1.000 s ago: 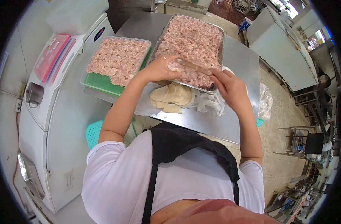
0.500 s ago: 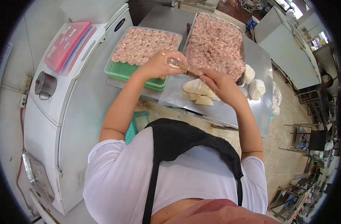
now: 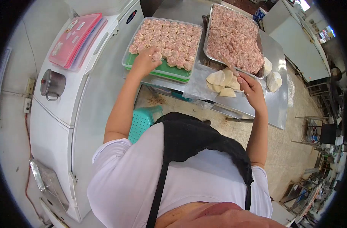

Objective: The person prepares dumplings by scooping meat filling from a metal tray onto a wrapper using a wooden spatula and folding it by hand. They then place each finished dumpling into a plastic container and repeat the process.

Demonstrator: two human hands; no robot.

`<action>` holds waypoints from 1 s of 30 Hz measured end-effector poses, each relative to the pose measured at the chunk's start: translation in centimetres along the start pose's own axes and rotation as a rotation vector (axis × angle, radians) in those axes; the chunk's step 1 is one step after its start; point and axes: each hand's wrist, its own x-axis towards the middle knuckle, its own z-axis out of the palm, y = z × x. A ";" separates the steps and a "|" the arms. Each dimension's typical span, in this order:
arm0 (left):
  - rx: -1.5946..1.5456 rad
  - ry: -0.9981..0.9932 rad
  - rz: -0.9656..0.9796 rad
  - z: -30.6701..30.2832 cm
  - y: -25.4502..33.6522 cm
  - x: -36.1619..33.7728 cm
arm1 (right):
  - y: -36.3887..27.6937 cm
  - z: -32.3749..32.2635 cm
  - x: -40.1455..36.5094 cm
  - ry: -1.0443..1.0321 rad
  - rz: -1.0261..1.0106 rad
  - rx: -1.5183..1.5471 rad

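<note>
My left hand is closed round a filled dumpling at the near edge of the green-bottomed tray, beside rows of similar dumplings. In my right hand is a flat spatula, its tip at the near edge of the ground meat, which heaps in a large metal tray. Pale round wrappers lie fanned out on a plastic sheet just left of the right hand.
Two wrapper stacks stand at the right side of the metal table. A white freezer on the left carries pink lids and a metal pot. A teal stool stands below the table.
My hands have moved apart. The left went left to the dumpling tray with the dumpling; the right moved right with the spatula to the meat. The view has shifted slightly.
</note>
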 end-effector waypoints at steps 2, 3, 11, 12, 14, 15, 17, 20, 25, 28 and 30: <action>-0.042 0.030 -0.023 0.8 0.6 0.0 | 0.4 0.2 -0.4 0.017 0.017 -0.002; -0.015 0.000 -0.060 1.1 1.0 0.0 | 0.6 0.3 -0.5 0.037 0.042 0.016; 0.016 -0.048 -0.091 4.6 1.0 1.9 | 1.3 0.1 -1.1 0.079 0.101 0.068; 0.006 0.034 0.013 5.0 0.8 2.0 | 1.4 0.2 -1.2 0.080 0.115 0.076; -0.005 0.113 0.116 5.4 -0.3 2.0 | 1.6 0.5 -1.2 0.080 0.133 0.084; -0.122 0.009 0.044 4.1 0.1 1.6 | 1.8 0.6 -1.1 0.068 0.141 0.086; -0.238 -0.093 -0.034 2.7 0.2 1.2 | 1.9 0.8 -0.9 0.051 0.149 0.088; -0.119 -0.163 -0.199 2.5 -0.3 0.8 | 1.8 1.1 -0.7 0.025 0.144 0.078; -0.066 0.039 -0.032 5.1 -0.4 1.7 | 2.0 1.0 0.4 0.009 0.040 0.007; -0.115 -0.044 -0.056 3.6 0.1 1.2 | 2.1 -0.4 1.3 0.006 0.029 -0.029; -0.017 0.064 0.043 3.2 -0.4 0.9 | 3.6 -3.0 2.4 0.011 0.069 -0.087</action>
